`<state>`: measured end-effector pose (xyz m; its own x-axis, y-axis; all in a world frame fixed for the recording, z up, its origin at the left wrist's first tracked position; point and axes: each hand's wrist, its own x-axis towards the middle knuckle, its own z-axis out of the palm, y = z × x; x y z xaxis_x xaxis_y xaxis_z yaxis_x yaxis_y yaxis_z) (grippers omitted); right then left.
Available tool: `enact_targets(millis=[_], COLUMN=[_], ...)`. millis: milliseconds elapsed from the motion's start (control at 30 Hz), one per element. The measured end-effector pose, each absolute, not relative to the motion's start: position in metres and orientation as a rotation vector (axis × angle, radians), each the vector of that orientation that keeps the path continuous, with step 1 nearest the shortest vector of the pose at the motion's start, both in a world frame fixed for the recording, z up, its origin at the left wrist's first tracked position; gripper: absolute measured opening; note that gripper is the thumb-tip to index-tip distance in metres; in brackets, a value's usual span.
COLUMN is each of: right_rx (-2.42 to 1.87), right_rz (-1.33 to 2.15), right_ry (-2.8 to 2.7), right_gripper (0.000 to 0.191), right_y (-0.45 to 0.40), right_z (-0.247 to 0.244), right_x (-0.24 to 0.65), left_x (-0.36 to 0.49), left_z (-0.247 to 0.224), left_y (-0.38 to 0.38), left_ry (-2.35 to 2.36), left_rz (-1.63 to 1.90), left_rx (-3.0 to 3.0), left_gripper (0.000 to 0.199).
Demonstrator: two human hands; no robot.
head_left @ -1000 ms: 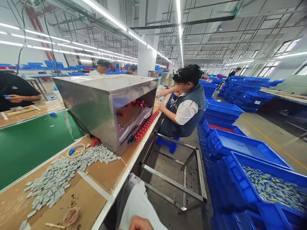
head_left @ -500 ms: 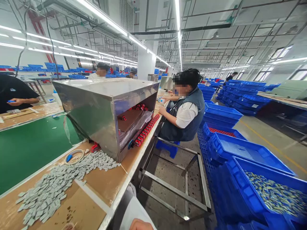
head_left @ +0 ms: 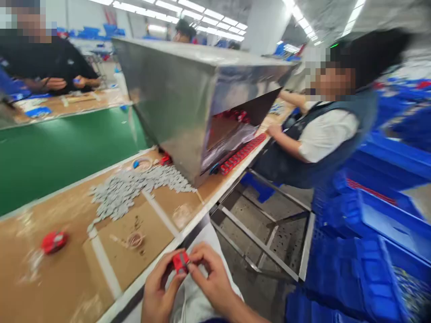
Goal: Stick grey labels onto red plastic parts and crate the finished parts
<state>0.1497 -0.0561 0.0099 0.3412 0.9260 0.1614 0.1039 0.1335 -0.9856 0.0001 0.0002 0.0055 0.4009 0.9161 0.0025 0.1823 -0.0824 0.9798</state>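
Note:
Over my lap, at the table edge, my left hand (head_left: 160, 285) is closed around a small red plastic part (head_left: 181, 261) with a grey strip on it. My right hand (head_left: 213, 278) pinches at the right side of that same part. Whether a separate small piece sits between the right fingertips is too blurred to tell. Flat grey pieces (head_left: 124, 186) lie in a loose heap on the table beyond my hands. Another red part (head_left: 54, 242) rests on the table to the left, smeared by motion.
A metal box-shaped hood (head_left: 178, 103) stands on the table, open toward the right, with red parts inside. A row of red parts (head_left: 244, 154) lines its front. Beyond the table runs a green belt (head_left: 67, 157). A co-worker (head_left: 323, 139) sits at right, near stacked blue bins (head_left: 377, 269).
The view has swung left and down. Both my hands are now in view with the red part between them; before, only part of one hand showed at the bottom edge.

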Motion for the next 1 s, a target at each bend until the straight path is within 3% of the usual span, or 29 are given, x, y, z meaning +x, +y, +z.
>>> enact_targets(millis=[133,467,767,1000], right_rx=[-1.362,-1.278,-1.245,-1.350], right_rz=[0.809,0.913,1.006,0.951], right_ry=[-1.120,-1.037,-0.977,-1.289], right_gripper=[0.006,0.016,0.025,0.016], right_y=[-0.051,-0.045,-0.044,-0.041], right_z=[0.028,0.024,0.006,0.011], right_x=[0.153,0.133,0.130,0.155], left_x=[0.002,0.005,-0.006,-0.011], left_z=[0.022,0.021,0.016,0.008], left_y=[0.006,0.002,0.005,0.012], left_ry=[0.970,0.903,0.984,1.003], left_rz=[0.858,0.920,0.925,0.900], left_rx=[1.470,1.246,1.547,1.686], left_gripper=[0.045,0.045,0.035,0.032])
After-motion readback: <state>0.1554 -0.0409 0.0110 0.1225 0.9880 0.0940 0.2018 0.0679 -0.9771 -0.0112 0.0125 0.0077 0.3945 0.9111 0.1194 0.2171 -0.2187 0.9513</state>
